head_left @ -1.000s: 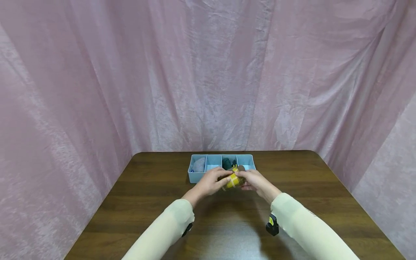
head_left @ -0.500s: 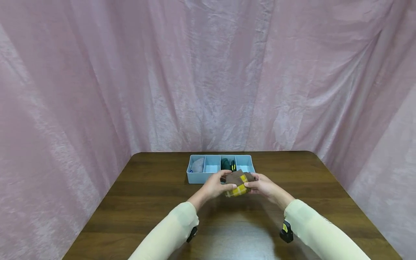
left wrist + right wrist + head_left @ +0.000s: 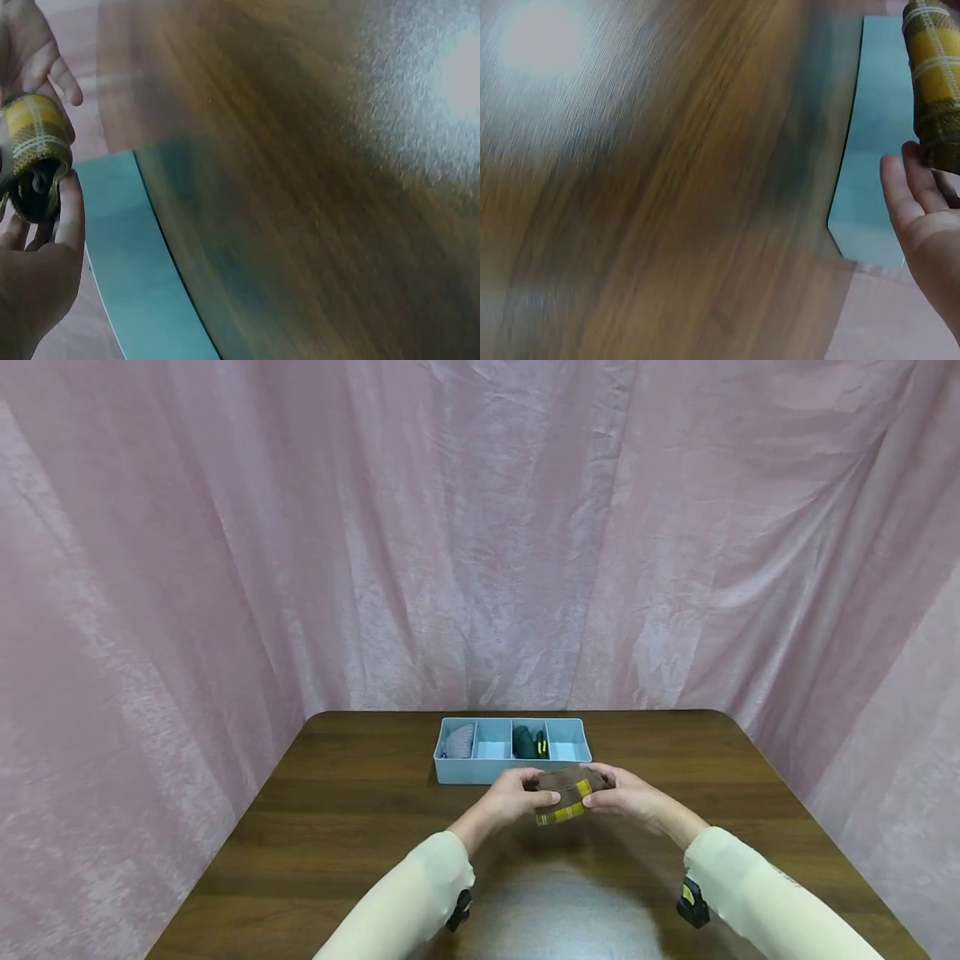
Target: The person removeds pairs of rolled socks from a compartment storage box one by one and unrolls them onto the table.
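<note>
A small folded brown cloth with yellow-and-white plaid bands (image 3: pixel 561 787) is held between both hands, above the table just in front of the box. My left hand (image 3: pixel 504 802) pinches its left end, thumb on the near side. On the right end, my right hand (image 3: pixel 632 797) grips with thumb and fingers. The left wrist view shows the plaid cloth (image 3: pixel 36 135) rolled into a layered bundle with a dark hollow at its end. Part of the plaid cloth (image 3: pixel 936 71) also appears at the right wrist view's edge, over the fingers (image 3: pixel 919 184).
A light blue box (image 3: pixel 472 772) with several compartments stands behind the hands. Grey ribbed fabric (image 3: pixel 459 742) lies in its leftmost compartment; a dark green bundle (image 3: pixel 523 743) and a black-and-yellow item (image 3: pixel 542 745) share another. The wooden table (image 3: pixel 352 827) backs onto a pink curtain (image 3: pixel 480 568).
Both hands have drawn the plaid cloth back toward the body and slightly right, away from the box. The cloth has turned flatter, and the right hand has shifted along to its right end.
</note>
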Available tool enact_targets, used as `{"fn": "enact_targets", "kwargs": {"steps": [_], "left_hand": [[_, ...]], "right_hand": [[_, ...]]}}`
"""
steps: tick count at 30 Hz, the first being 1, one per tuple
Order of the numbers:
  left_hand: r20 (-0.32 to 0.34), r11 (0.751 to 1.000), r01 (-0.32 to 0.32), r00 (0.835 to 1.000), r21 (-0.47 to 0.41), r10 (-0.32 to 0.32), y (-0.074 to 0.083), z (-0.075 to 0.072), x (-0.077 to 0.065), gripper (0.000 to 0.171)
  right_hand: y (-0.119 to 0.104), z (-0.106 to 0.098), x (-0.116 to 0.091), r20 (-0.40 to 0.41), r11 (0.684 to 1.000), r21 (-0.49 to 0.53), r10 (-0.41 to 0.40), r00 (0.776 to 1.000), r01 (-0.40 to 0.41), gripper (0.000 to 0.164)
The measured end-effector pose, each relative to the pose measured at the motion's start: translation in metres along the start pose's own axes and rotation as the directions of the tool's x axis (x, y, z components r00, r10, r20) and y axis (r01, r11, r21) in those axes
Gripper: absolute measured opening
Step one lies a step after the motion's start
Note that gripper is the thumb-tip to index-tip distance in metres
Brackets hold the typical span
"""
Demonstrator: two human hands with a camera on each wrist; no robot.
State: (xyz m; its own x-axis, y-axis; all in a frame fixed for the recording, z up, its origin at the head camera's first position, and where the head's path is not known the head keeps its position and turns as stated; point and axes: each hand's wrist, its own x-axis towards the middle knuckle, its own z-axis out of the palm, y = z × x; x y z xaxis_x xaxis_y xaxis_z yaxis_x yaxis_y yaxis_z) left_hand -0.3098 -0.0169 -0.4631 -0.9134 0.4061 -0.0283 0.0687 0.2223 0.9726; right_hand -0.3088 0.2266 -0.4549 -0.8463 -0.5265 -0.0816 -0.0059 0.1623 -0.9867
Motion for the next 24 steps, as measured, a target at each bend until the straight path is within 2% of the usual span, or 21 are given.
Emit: {"fn": "enact_targets", "kwargs": {"steps": [3,8,14,18,21,24], "left_hand": [[-0.019,0.997,-0.043,0.999,0.061,0.044,0.000,0.007,-0.001,0.029],[-0.006,0.991,-0.060,0.998,0.120,0.061,-0.001,0.020,-0.002,0.033],[0.015,0.983,-0.103,0.995,0.150,0.102,-0.007,0.042,-0.002,0.034],[0.038,0.975,-0.138,0.990,0.175,0.133,-0.009,0.052,-0.004,0.036],[0.064,0.967,-0.149,0.988,0.209,0.139,-0.010,0.058,-0.004,0.038],[0.083,0.959,-0.156,0.987,0.237,0.140,-0.011,0.062,-0.005,0.041]], "right_hand": [[-0.001,-0.004,-0.004,0.004,0.994,-0.111,-0.011,1.000,0.011,0.074],[0.001,-0.010,-0.010,-0.002,0.946,-0.323,-0.029,1.000,0.027,0.063],[0.009,-0.017,-0.024,0.016,0.942,-0.334,-0.025,1.000,0.029,0.046],[0.015,-0.021,-0.034,0.005,0.919,-0.391,-0.042,0.999,0.041,0.046],[0.020,-0.026,-0.044,-0.009,0.900,-0.434,-0.061,0.998,0.051,0.046],[0.026,-0.031,-0.054,-0.027,0.892,-0.449,-0.068,0.997,0.049,0.045]]}}
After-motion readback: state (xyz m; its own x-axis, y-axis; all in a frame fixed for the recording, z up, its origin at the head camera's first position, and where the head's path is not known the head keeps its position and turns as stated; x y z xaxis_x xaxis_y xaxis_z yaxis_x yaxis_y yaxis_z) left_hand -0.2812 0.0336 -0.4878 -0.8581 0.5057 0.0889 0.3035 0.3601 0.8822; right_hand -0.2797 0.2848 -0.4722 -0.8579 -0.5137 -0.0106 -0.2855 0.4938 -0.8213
